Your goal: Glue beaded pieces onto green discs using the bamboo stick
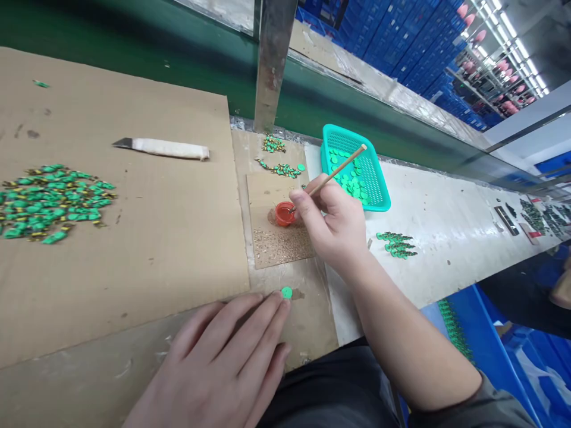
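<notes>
My right hand (pixel 332 223) pinches a thin wooden stick (pixel 341 168), held at a slant. The stick's lower tip dips into a small red cup (pixel 285 214), whose contents I cannot make out. The cup stands on a small cardboard piece (pixel 276 252) sprinkled with brown specks. Nearer to me, my left hand (pixel 223 356) lies with its fingers stretched out over the bench. Its fingertips touch the edge of a small green disc (pixel 286 293) lying flat there.
A turquoise basket (pixel 383 193) of green discs stands right of the cup. Small green-and-dark pieces form a pile (pixel 56 202) on the left cardboard (pixel 187 238) and rows (pixel 397 245) at right. A white-wrapped blade (pixel 169 147) lies on that cardboard. A metal post (pixel 271 71) rises behind.
</notes>
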